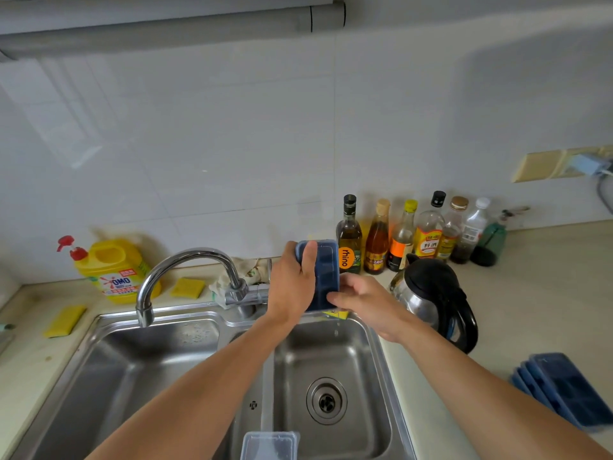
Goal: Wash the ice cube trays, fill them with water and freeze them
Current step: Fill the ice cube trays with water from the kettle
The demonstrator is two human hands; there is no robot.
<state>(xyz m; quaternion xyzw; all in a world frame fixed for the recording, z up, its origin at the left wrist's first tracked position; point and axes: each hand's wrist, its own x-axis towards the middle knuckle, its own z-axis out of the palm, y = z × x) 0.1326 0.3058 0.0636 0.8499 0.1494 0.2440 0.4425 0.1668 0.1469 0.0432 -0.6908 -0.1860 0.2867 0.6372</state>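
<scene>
Tray work at the sink, seen from the head camera.

- Ice cube tray [321, 277]: dark blue, rectangular, held up on end. Long axis runs near vertical, one short end up, the other down. Broad face turned toward the camera; it looks like the cavity side, though the cells are dim. It sits in the air above the back rim of the right basin, just in front of the bottles, apart from the faucet spout.
- Left hand [292, 287]: clamped on the tray's left long edge, thumb laid up over the front face near the top, fingers hidden behind.
- Right hand [361, 302]: at the tray's lower right corner, fingers curled onto the bottom end. Both hands are on the same tray, close together.
- A few water drops hang below the tray's lower end, over the right basin.
- Sink [199, 313]: stainless, two basins. Faucet [185, 260] arcs left, spout over the left basin; no stream visible.
- Stack of blue trays [564, 390]: lying flat on the desk [547, 293] to the right of the sink, well apart from the held tray.
- Clear plastic lid [270, 444]: at the near edge of the sink, partly cut off by the frame.
- Kettle [434, 293]: black and steel, just right of the right hand.
- Row of bottles [428, 234] along the wall behind.
- Yellow detergent jug [116, 270] with a red pump, left of the faucet; two yellow sponges [187, 287] near it.
</scene>
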